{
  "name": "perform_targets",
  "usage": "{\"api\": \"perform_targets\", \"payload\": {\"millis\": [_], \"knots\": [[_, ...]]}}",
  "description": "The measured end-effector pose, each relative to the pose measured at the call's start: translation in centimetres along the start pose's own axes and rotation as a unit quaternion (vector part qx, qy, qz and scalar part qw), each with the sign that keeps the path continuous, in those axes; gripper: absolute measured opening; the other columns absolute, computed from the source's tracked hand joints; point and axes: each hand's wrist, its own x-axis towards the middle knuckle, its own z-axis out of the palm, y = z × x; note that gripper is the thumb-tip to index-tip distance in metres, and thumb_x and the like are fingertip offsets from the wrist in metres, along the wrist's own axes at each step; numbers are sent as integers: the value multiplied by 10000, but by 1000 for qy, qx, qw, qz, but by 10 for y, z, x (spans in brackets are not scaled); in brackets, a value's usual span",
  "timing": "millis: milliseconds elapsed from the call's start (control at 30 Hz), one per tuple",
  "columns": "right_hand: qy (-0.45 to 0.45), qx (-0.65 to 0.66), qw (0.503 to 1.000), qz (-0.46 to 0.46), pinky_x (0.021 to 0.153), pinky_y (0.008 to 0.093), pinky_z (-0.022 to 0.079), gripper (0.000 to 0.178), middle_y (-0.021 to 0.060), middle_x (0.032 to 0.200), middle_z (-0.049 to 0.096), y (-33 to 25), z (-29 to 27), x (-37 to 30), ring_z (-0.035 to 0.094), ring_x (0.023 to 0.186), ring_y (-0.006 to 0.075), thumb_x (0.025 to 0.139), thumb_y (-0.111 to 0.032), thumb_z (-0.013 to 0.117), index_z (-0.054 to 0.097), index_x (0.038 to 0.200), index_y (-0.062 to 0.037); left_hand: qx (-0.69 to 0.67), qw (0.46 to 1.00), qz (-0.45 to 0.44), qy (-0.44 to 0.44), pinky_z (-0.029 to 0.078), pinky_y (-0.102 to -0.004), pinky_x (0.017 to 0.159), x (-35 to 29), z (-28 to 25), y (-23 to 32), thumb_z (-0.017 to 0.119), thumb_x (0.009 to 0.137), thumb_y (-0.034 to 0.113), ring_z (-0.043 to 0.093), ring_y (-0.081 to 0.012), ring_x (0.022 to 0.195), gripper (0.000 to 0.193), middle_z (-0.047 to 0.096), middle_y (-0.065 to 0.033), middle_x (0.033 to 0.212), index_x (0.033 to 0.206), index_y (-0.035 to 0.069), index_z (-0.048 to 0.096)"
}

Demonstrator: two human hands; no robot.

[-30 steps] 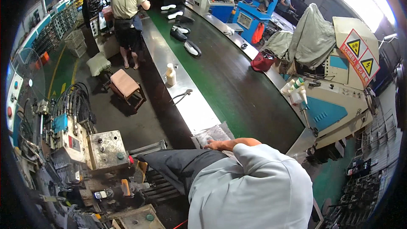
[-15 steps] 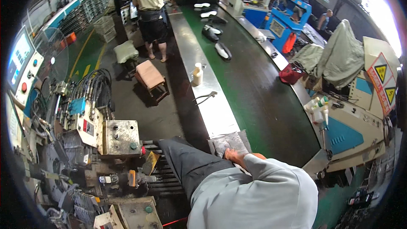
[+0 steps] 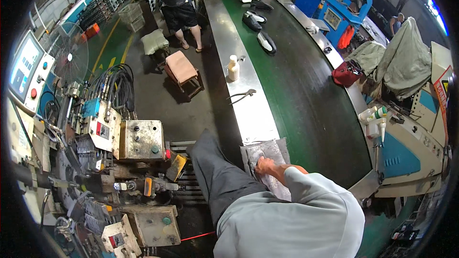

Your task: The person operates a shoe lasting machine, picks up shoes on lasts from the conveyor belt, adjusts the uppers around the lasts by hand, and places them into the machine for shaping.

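Note:
My right hand (image 3: 266, 166) lies at the near end of the metal ledge, on a crinkled grey pad (image 3: 253, 150) with a shiny, film-like surface. Its fingers are curled down against the pad; whatever may be in them is hidden. A pale grey sleeve covers the arm above the bare forearm. Past the pad, a pair of dark-handled pliers (image 3: 245, 95) rests on the ledge, apart from the hand. Farther along stands a white plastic bottle (image 3: 233, 69), with a small metal piece beside it. My left hand does not show.
A dark green conveyor belt (image 3: 315, 109) carries several black-and-white shoes (image 3: 266, 43) at its far end. Left stand a stool with a pink cushion (image 3: 180, 66), control boxes (image 3: 142, 139) and hoses. Another person (image 3: 179, 11) stands beyond; glue bottles (image 3: 375, 115) sit at right.
The whole view has shifted, bringing more of the grey pad into sight below my right hand. That hand stays on the pad. The person at the back has changed footing.

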Motion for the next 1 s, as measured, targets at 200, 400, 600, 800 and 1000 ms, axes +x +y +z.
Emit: {"api": "perform_targets", "payload": {"millis": [200, 400, 600, 800, 1000], "knots": [[-36, 59, 995, 67, 1068, 539, 470, 729, 313, 1307, 641, -6, -19, -13, 601, 1268, 474, 952, -558, 602, 538, 1328, 62, 2, 1000, 3, 13, 491, -535, 702, -6, 11, -7, 563, 908, 139, 630, -353, 713, 293, 694, -121, 737, 691, 81, 750], [-35, 50, 998, 24, 1050, 531, 493, 767, 318, 1293, 648, -7, -19, -13, 620, 1239, 476, 929, -572, 617, 510, 1353, 59, 30, 999, 5, 23, 488, -534, 685, -8, 22, -4, 569, 903, 133, 627, -351, 697, 294, 691, -115, 714, 673, 86, 747], [-46, -26, 994, -98, 663, 464, 591, 559, 265, 754, 712, 32, 6, 34, 726, 687, 357, 966, -425, 542, 731, 832, 84, 49, 972, -101, -208, 496, -495, 934, -37, 28, -80, 671, 907, 153, 645, -367, 1033, 174, 718, -184, 1029, 1030, 62, 753], [-75, 27, 983, -168, 696, 420, 573, 444, 200, 912, 766, 32, -29, 42, 751, 829, 304, 930, -402, 674, 762, 925, 34, 34, 997, -60, -27, 453, -509, 864, -38, 65, -66, 699, 713, 43, 590, -356, 990, 206, 641, -114, 967, 905, 119, 692], [-110, -22, 981, -157, 691, 419, 571, 426, 183, 902, 765, -4, -57, 55, 746, 817, 294, 922, -399, 683, 762, 910, 19, 21, 993, -115, 7, 472, -450, 806, -46, 48, -85, 668, 726, -23, 558, -328, 923, 199, 607, -75, 961, 895, 81, 681]]}}
